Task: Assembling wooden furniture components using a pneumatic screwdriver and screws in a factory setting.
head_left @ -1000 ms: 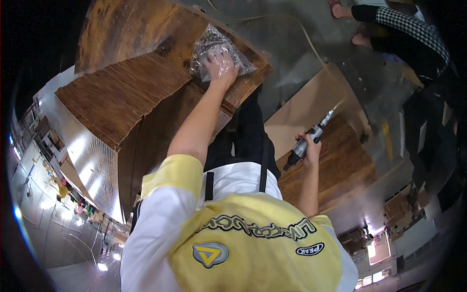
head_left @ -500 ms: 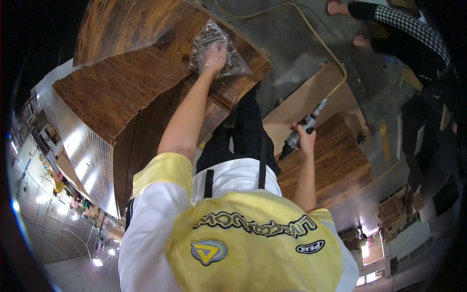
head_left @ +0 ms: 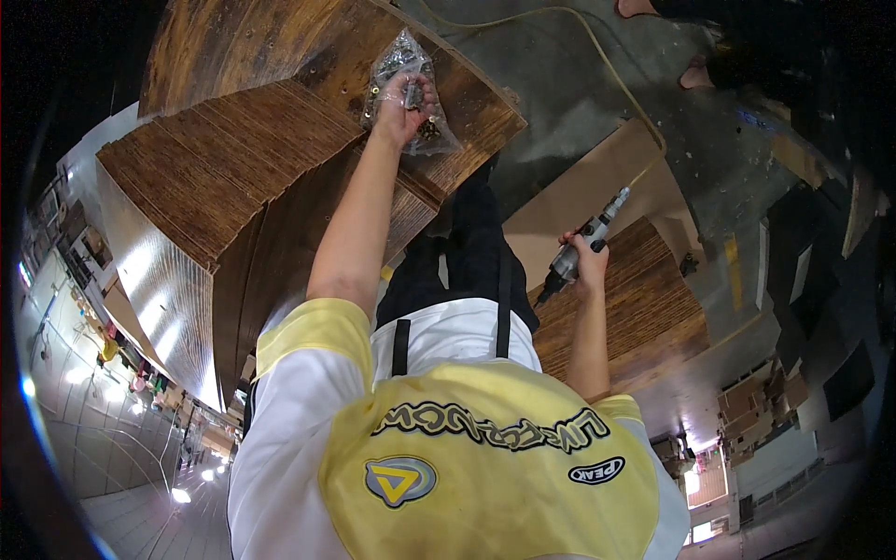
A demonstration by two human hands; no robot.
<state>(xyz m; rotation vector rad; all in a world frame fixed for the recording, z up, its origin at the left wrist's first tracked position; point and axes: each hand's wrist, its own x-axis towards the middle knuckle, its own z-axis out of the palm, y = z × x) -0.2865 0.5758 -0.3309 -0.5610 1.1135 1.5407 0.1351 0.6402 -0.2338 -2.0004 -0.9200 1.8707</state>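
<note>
My left hand (head_left: pixel 401 119) is turned palm up over a clear plastic bag (head_left: pixel 436 140), with its fingers curled around a small clump of metal fittings (head_left: pixel 412 95). Their exact kind is too small to make out. The bag lies on a brown wood-grain panel and holds more small metal and brass-coloured pieces. Lower on the right, my right hand (head_left: pixel 590 261) grips a grey and black air screwdriver (head_left: pixel 592 230). Its dark bit end slants down to the left, and its hose fitting points up to the right.
Stacked wood-grain panels (head_left: pixel 233 159) stand on the left. Another brown panel (head_left: pixel 644 299) lies at the right beside cardboard (head_left: pixel 597 177). A yellowish air hose (head_left: pixel 597 56) runs over the grey floor. Another person's bare foot (head_left: pixel 695 75) shows at the upper right.
My left hand has turned from palm down in the bag to palm up, with small metal fittings now showing in its fingers. The screwdriver has barely moved.
</note>
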